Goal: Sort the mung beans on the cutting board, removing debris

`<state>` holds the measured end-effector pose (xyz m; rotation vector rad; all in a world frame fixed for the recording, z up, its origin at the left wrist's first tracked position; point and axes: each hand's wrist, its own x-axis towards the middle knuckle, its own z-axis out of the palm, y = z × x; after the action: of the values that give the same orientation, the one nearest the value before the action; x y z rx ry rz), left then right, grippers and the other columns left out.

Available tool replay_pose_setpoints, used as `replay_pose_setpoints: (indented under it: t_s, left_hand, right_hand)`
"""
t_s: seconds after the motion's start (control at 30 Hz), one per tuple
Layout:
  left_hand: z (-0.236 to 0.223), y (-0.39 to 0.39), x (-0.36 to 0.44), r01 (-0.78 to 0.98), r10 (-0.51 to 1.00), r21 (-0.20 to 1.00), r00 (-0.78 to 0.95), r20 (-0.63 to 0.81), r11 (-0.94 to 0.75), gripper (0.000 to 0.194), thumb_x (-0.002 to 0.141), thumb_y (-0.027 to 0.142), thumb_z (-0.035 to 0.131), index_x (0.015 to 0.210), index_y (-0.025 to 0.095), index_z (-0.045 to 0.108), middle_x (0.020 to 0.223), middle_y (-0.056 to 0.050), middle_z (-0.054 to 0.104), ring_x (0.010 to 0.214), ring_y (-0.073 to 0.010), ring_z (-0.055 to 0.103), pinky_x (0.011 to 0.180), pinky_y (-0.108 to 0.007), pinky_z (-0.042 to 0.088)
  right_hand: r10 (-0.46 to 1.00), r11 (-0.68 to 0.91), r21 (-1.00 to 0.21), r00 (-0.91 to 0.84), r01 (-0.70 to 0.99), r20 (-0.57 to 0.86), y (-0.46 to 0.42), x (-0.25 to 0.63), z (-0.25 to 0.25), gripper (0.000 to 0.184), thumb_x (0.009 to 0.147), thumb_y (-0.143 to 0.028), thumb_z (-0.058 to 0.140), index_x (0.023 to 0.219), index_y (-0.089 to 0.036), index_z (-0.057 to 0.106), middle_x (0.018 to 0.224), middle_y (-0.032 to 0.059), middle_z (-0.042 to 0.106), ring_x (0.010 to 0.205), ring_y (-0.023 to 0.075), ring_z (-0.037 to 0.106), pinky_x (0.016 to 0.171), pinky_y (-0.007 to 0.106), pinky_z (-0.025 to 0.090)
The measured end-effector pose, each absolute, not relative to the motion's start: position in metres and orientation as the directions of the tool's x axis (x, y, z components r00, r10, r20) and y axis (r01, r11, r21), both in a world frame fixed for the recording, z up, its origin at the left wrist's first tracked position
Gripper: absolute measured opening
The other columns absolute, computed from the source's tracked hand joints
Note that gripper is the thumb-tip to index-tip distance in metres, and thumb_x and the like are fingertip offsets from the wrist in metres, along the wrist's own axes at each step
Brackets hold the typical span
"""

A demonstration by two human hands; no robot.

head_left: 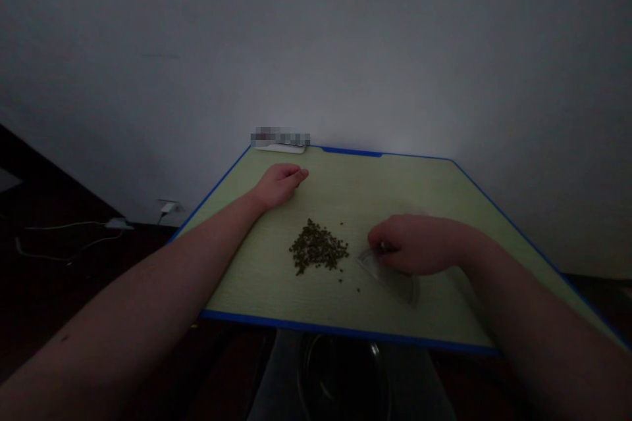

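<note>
A heap of small dark-brown grains [318,248] lies in the middle of the pale green tabletop [385,191], with a few loose ones around it. My right hand [412,243] is closed on a clear plastic protractor [395,281], whose curved edge points toward the table's front. The protractor is just right of the heap and apart from it. It looks slightly blurred. Behind and left of the heap, my left hand [281,185] rests on the table with its fingers curled in and the thumb against them. No object shows in it.
Blue edging [345,329] runs round the table. A white object [280,148], partly pixelated, is at the back left corner by the wall [316,46]. Below the front edge, a dark round bowl [345,375] is between my legs. Cables and a plug [168,208] are at left.
</note>
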<state>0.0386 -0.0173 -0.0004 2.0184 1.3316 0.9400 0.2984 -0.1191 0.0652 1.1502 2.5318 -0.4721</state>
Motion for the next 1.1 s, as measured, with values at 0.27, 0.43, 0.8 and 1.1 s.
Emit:
replay_pose_setpoints:
  t_s: [0.27,0.43,0.8,1.1]
  left_hand:
    - [0.000,-0.018,0.038,0.551,0.932,0.754,0.264,0.249,-0.357,0.041,0.079,0.048,0.043,0.052,0.018,0.038,0.044,0.005,0.033,0.045,-0.0074,0.030,0.046,-0.023,0.023]
    - [-0.001,-0.019,0.038,0.542,0.941,0.773,0.250,0.227,-0.331,0.041,0.078,0.048,0.043,0.052,0.018,0.038,0.044,0.005,0.033,0.044,-0.0074,0.031,0.046,-0.023,0.023]
    - [-0.001,-0.018,0.039,0.524,0.942,0.787,0.254,0.220,-0.325,0.041,0.078,0.049,0.043,0.052,0.018,0.038,0.044,0.006,0.032,0.043,-0.0073,0.029,0.045,-0.024,0.023]
    - [-0.001,-0.018,0.039,0.514,0.942,0.795,0.260,0.213,-0.322,0.041,0.078,0.049,0.043,0.052,0.018,0.036,0.043,0.006,0.031,0.043,-0.0070,0.029,0.045,-0.024,0.022]
  right_hand:
    - [0.717,0.588,-0.101,-0.575,0.802,-0.393,-0.118,0.291,0.062,0.021,0.067,-0.021,0.046,0.077,-0.017,0.064,0.074,0.0065,0.065,0.059,0.0163,0.054,0.048,0.025,0.030]
    - [0.730,0.530,-0.106,-0.516,0.841,-0.447,-0.109,0.305,0.062,0.023,0.065,-0.017,0.045,0.079,-0.016,0.063,0.076,0.0072,0.065,0.061,0.0168,0.055,0.049,0.025,0.032]
    - [0.691,0.620,-0.152,-0.628,0.770,-0.358,-0.117,0.291,0.062,0.021,0.071,-0.023,0.046,0.081,-0.019,0.064,0.076,0.0056,0.065,0.060,0.0155,0.053,0.049,0.026,0.030]
    - [0.760,0.526,-0.118,-0.528,0.842,-0.380,-0.106,0.303,0.061,0.024,0.069,-0.018,0.043,0.081,-0.016,0.064,0.078,0.0081,0.066,0.064,0.0171,0.056,0.051,0.026,0.034]
